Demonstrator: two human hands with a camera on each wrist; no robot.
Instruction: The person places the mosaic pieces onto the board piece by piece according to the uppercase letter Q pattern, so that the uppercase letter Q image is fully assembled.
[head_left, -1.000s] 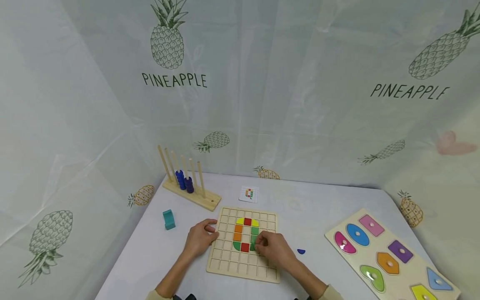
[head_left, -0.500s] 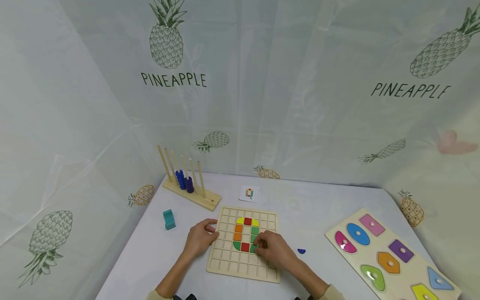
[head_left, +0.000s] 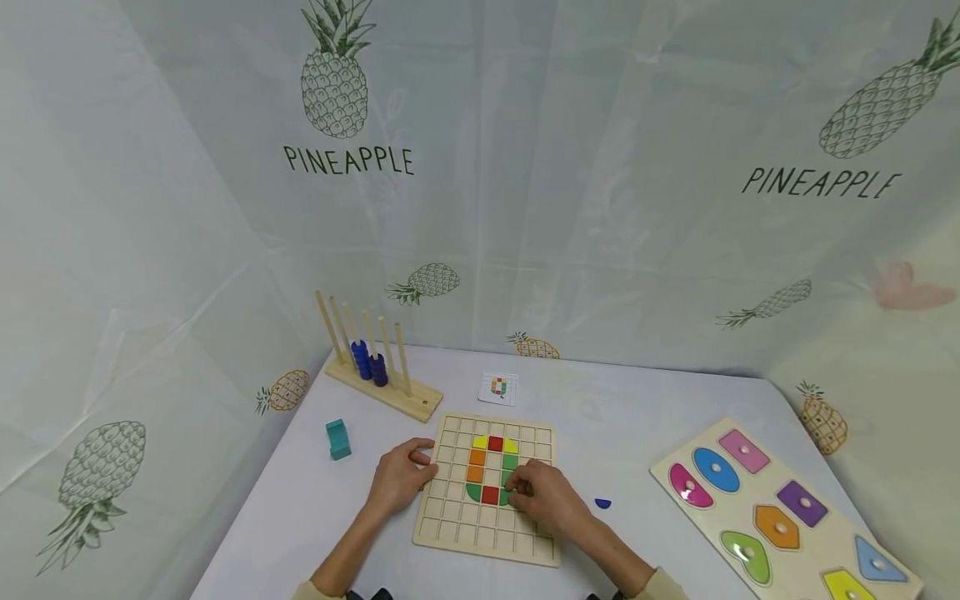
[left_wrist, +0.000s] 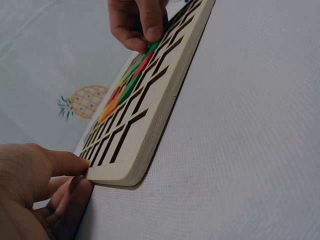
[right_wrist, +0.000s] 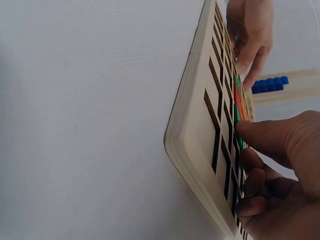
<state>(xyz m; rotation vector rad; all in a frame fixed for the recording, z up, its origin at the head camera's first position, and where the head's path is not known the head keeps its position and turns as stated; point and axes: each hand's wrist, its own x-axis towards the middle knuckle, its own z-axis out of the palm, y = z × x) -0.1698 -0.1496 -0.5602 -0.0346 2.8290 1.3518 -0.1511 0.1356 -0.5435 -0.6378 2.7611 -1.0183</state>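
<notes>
A square wooden grid board lies on the table, with a ring of red, orange, yellow and green tiles set in its cells. My left hand grips the board's left edge; in the left wrist view its fingertips touch the rim near a corner. Over the ring's lower right corner, the thumb and fingers of my right hand pinch a green tile, partly hidden by the fingers. A red tile sits just left of it. Behind the board lies a small card printed with a similar coloured ring.
A dark blue half-round piece lies right of the board. At the back left stands a wooden peg rack with blue and purple rings; a teal block is nearer. A shape puzzle board lies at the right.
My right hand shifts very slightly at the lower right corner tile, its fingers staying there. My left hand and the board keep still.
</notes>
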